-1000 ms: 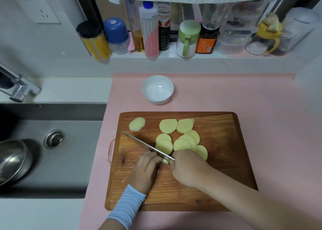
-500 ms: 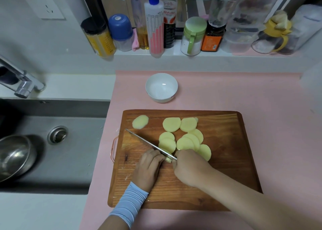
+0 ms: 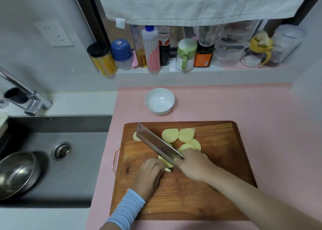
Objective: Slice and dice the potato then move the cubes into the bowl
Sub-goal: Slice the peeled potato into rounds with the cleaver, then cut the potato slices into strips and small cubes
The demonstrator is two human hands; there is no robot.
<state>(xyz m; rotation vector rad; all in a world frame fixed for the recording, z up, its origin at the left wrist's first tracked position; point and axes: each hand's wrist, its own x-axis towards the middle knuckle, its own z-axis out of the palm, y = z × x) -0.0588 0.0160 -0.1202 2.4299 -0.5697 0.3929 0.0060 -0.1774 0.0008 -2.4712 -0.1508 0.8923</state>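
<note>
Nearest, a pale blue sleeve (image 3: 126, 210) over the near edge of the wooden cutting board (image 3: 217, 168), then the left hand (image 3: 150, 173), fingers curled down onto a small stack of slices (image 3: 165, 162), pinning it to the wood. Just right of it, the right hand (image 3: 195, 167) clamped round the cleaver (image 3: 156, 144), handle hidden in the fist, broad blade tilted and slanting off far-left, masking part of the stack and most of a lone slice (image 3: 135, 136). Beyond the blade, overlapping potato slices (image 3: 170, 135), some covered by the right hand. Farther, apart from the board, the white bowl (image 3: 159, 101) on the pink mat (image 3: 252, 107). Off left, a sink (image 3: 83, 168) with steel bowl (image 3: 15, 174), drain (image 3: 61, 150) and tap (image 3: 32, 99). Farthest, bottles and jars (image 3: 150, 50) under a hanging towel (image 3: 191, 3)
</note>
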